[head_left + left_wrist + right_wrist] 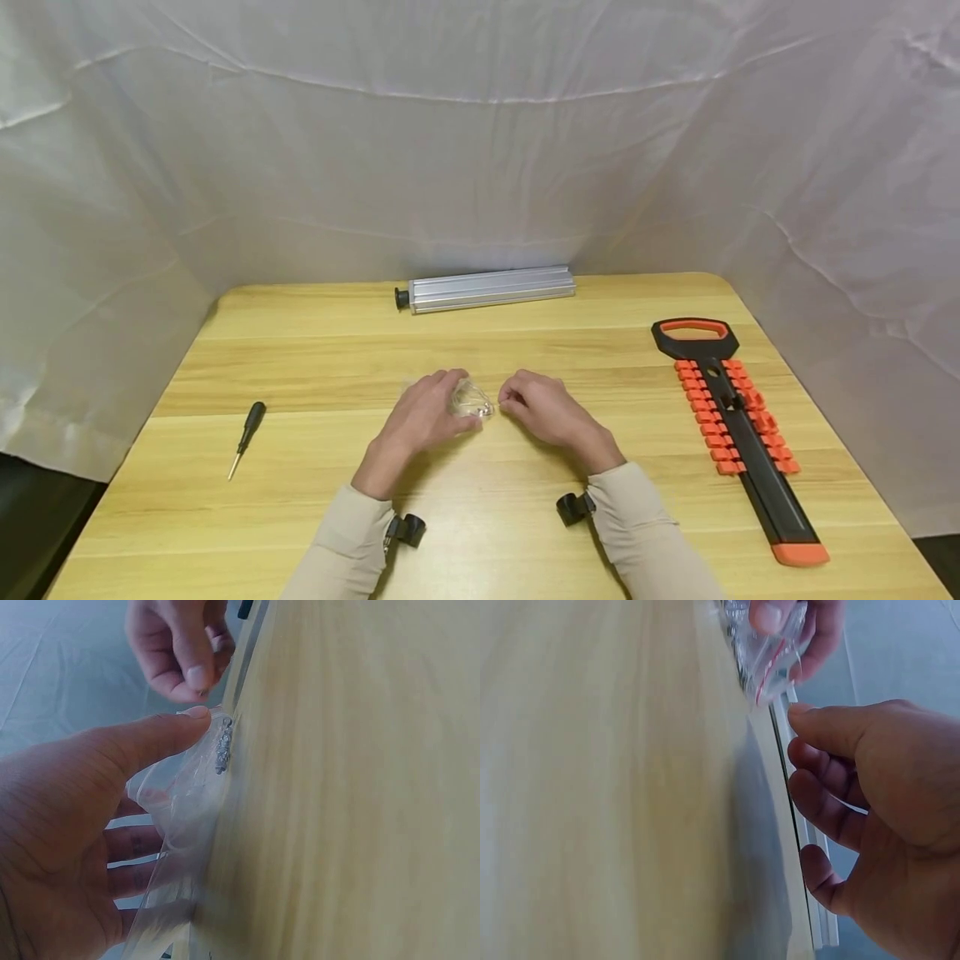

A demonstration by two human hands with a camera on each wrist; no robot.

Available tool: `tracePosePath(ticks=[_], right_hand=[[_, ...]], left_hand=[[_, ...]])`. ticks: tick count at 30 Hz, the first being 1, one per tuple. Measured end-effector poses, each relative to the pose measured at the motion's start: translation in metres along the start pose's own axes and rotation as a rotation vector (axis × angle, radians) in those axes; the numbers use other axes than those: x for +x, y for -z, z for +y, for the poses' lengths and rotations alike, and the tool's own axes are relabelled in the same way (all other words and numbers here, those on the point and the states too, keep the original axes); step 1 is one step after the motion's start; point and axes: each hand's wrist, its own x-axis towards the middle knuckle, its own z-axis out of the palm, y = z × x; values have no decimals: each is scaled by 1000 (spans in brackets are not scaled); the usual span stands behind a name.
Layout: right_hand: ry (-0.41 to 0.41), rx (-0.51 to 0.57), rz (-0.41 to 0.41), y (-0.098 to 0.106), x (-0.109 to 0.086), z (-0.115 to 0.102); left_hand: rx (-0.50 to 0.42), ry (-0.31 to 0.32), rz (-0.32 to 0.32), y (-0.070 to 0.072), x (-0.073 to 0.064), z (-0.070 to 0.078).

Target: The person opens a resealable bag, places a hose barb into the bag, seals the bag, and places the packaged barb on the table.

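Note:
Near the middle of the table, my left hand holds a clear plastic zip bag, its thumb on the near side and its fingers behind. Small metal pieces, like screws, lie bunched in the bag's lower corner. A red line runs along the bag in the right wrist view. Just right of the bag is my right hand, its fingers curled in and its thumb close to the index finger. I cannot tell whether something tiny sits between those fingertips.
A black-handled screwdriver lies at the left. An aluminium profile with a black knob lies along the back edge. At the right is a black rack with orange clips and a looped handle.

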Motion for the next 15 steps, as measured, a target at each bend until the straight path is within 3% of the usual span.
tracePosePath(ticks=[15], right_hand=[[45, 21, -1, -12, 13, -16]], left_hand=[[10, -3, 3, 1, -1, 0]])
